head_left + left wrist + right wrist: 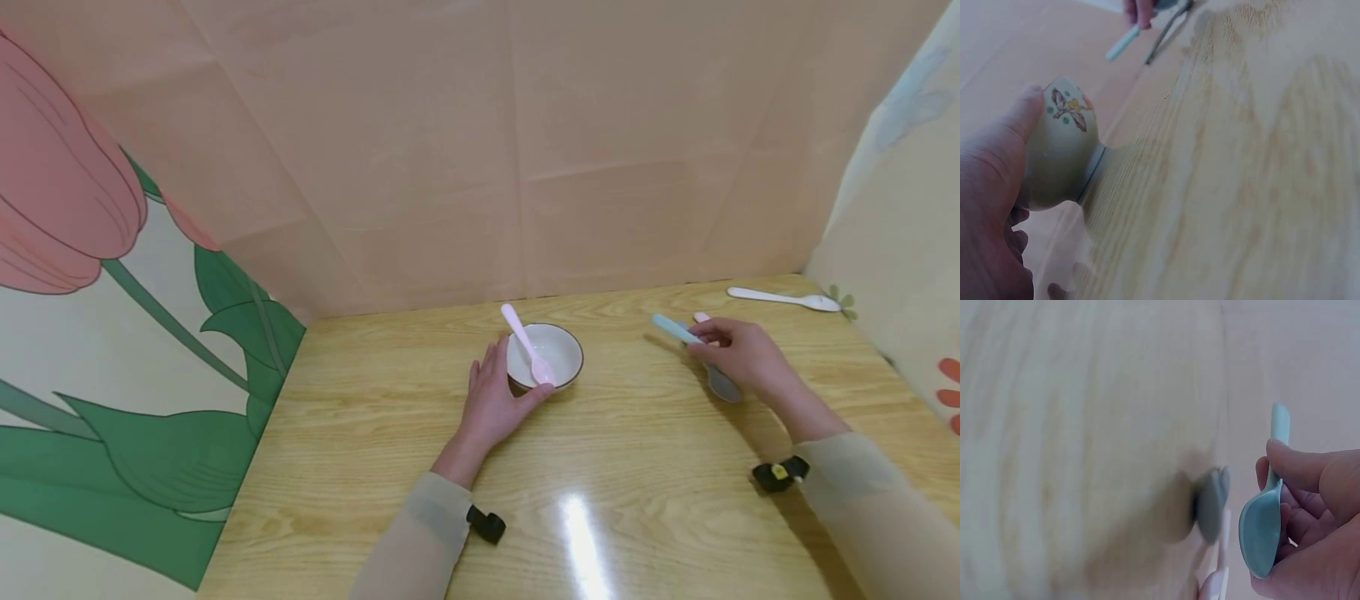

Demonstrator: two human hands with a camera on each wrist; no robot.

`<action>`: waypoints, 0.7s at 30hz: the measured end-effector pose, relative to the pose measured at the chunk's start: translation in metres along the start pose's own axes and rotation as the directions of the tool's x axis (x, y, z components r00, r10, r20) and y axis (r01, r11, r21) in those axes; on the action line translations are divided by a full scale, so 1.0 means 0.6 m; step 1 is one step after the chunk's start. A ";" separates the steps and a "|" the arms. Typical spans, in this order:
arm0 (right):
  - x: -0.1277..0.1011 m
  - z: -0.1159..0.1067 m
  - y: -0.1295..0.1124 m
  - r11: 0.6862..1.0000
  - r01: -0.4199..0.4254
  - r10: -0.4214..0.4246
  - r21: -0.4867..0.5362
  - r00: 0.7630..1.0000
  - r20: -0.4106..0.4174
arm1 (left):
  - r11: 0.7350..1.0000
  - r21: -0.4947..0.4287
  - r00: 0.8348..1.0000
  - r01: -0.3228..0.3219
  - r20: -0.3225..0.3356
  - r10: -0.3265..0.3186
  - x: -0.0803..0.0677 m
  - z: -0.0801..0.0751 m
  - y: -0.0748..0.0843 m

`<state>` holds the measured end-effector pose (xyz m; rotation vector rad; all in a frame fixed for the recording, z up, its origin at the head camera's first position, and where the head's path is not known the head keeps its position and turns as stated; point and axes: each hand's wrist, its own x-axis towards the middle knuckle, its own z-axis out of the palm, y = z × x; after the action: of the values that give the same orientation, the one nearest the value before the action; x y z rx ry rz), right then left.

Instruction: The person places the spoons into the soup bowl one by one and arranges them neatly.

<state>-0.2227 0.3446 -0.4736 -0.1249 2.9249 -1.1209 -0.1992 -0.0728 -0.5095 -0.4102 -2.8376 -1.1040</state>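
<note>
Two hands on a wooden table, one at a bowl and one with a spoon.

The wooden table [615,467] is the biggest thing, light yellow with wavy lines. Near its middle sits a small round bowl [558,348], white inside with a dark rim (the left wrist view shows a little flower picture on its side). The left hand [495,400] curls round the bowl's side, thumb pressed on it. A pink spoon [527,343] leans in the bowl. To the right, the right hand [742,354] curls its fingers round a light blue spoon [675,329] and holds it just above the table. A grey spoon [722,385] lies under that hand. A white spoon [783,298] lies far off by the right wall.
</note>
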 end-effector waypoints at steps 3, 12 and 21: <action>0.000 -0.001 -0.011 1.000 -0.008 0.008 0.025 1.000 -0.002 | 1.000 0.004 1.000 0.003 0.001 -0.003 0.001 0.000 -0.001; 0.003 0.003 -0.051 0.998 -0.017 0.016 0.056 1.000 0.015 | 1.000 0.001 1.000 0.006 0.006 -0.006 0.002 0.002 -0.003; 0.009 0.018 -0.098 0.997 0.034 -0.034 0.074 0.999 -0.010 | 1.000 -0.005 1.000 0.007 0.004 -0.007 0.000 0.000 -0.001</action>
<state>-0.2234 0.2934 -0.4424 -0.1703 2.8948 -1.2358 -0.1996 -0.0732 -0.5096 -0.4038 -2.8417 -1.1136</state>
